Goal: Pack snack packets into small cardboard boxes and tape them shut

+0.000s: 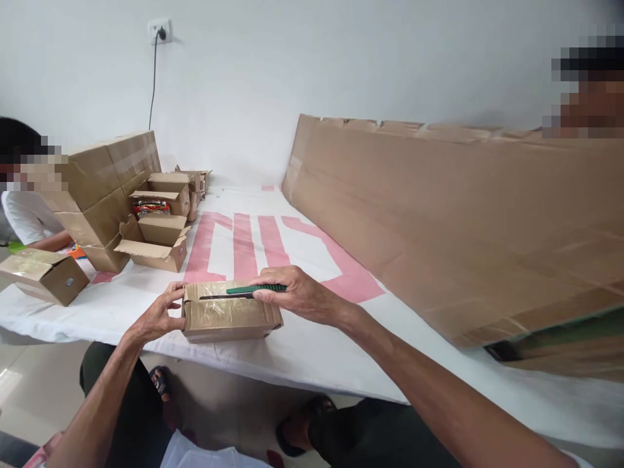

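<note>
A white-covered table (302, 354) with large pink letters (244, 244) fills most of the view, and it runs back to a plain white wall (341, 58). Along the table's right side a tall stack of flat cardboard (463, 227) stands tilted on its edge, with its lower edge on the cloth. At the far left, big cartons (112, 185) are piled in a block. Just beside them sit several open boxes (158, 242) with their flaps up, one of which shows red packets (151, 208). A lone box (46, 274), taped shut, rests at the left table edge, near a person in a white shirt (26, 218) who sits behind the cartons. The box (229, 318) being worked on lies flat at the near edge of the table, directly in front of the wearer and well apart from the others. It is closed and has glossy tape over its top. The left hand (160, 316) clasps the box's left end, with the thumb on top and the fingers curled round the side. The right hand (298, 296) is closed round a knife (254, 289) with a green handle. The hand rests on the box's right top edge, and the dark blade lies along the top seam, pointing left. High on the wall a socket (160, 30) has a dark cable (153, 81) hanging from it.
</note>
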`<state>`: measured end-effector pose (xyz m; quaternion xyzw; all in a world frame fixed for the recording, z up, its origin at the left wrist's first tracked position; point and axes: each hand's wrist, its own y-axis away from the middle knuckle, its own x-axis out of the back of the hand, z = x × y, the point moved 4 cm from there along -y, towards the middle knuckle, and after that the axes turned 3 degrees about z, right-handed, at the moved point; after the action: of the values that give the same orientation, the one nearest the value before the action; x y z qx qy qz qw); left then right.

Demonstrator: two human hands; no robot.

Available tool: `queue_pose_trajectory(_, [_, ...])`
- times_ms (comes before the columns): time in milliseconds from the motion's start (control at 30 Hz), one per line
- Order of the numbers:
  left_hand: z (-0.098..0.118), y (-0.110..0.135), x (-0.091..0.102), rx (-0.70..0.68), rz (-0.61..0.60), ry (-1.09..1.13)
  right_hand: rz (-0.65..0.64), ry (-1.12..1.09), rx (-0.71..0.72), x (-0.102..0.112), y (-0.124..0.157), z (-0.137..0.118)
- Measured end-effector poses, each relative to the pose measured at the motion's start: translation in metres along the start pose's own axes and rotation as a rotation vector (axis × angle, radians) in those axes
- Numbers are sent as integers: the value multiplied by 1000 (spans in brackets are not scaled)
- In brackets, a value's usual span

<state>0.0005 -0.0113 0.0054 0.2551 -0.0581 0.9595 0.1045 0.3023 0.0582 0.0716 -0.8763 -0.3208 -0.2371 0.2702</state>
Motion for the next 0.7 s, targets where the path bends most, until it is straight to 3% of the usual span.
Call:
queue_pose_trajectory(367, [3, 10, -7, -47, 24, -52, -114, 84, 79, -12, -12, -16])
queue_pose_trajectory(700, [1, 6, -4, -48, 12, -108, -252, 506, 172, -16, -35, -31])
